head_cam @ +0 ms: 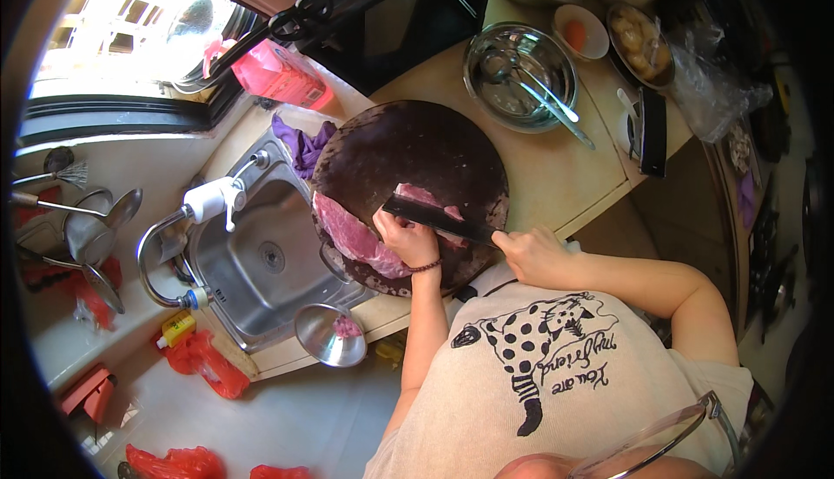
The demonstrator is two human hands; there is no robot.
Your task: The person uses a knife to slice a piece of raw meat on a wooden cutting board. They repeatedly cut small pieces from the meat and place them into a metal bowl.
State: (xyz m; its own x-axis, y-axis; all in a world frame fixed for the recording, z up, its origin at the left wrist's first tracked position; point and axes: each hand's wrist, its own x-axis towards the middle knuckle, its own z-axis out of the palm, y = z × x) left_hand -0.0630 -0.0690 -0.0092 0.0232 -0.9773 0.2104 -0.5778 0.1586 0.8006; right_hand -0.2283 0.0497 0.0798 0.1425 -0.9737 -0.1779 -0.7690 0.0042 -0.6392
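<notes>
A round dark chopping board [417, 140] lies on the counter beside the sink. My right hand [537, 257] grips the handle of a kitchen knife [443, 220], whose dark blade lies across a piece of raw meat [417, 194] on the board. At the blade's far end, my left hand [409, 238] has its fingers bent against the meat, partly hidden by the blade; a beaded bracelet is on that wrist. A larger slab of raw meat [352, 235] rests at the board's sink side, next to my left hand.
Left of the board is a steel sink [260, 264] with a faucet [212, 202]. A metal bowl [330, 336] holding some meat sits at the counter edge. A glass bowl [521, 75] with spoons, a small white bowl [582, 33] and a phone [653, 132] stand to the upper right.
</notes>
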